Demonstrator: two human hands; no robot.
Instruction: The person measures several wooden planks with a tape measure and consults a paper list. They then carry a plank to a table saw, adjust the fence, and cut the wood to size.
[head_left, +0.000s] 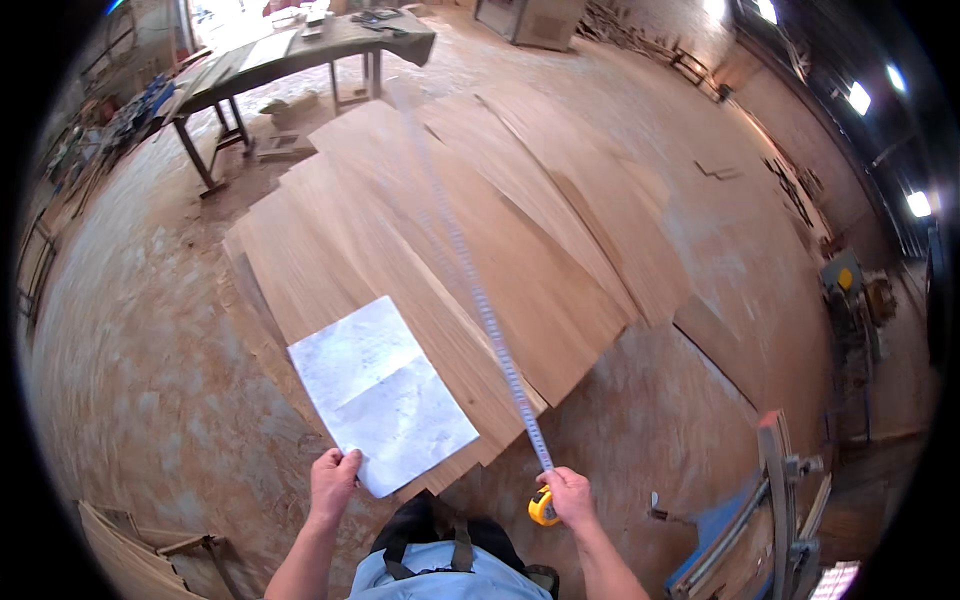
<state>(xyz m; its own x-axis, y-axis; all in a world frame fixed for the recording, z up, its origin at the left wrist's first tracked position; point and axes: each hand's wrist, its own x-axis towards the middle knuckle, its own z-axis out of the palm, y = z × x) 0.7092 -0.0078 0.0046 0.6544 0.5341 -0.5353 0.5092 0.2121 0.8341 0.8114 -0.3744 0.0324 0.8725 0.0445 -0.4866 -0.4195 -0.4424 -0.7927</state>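
Head view: you look down on a wide, dusty workshop floor (pixel 150 330), mottled brown and pale grey. Spread before you are large wooden panels (pixel 330 230), light brown with long grain, overlapping and running away from you. Beyond them, at upper left, stands a covered table (pixel 360 42) with small things on top. To the right of the panels, a smaller brown board (pixel 715 345) lies on the floor.

Next in size is a white sheet (pixel 385 400), at the near left end of the panels, creased across its middle. Your left hand (pixel 334 480) pinches its near left corner, thumb uppermost. It should be light and floppy and easily torn, so a flat pinch at the corner or edge suits it.

From your right side a pale tape blade (pixel 490 325) runs forward over the panels, leaning left as it goes. Its far part blurs, so you cannot tell where it ends or whether it touches the wood. Your right hand (pixel 569 494) is closed around the yellow tape case (pixel 543 507), just short of the panels' near edge. The case is likely hard and compact, best held by its body; the blade is probably springy, thin-edged and prone to buckling if pushed sideways.
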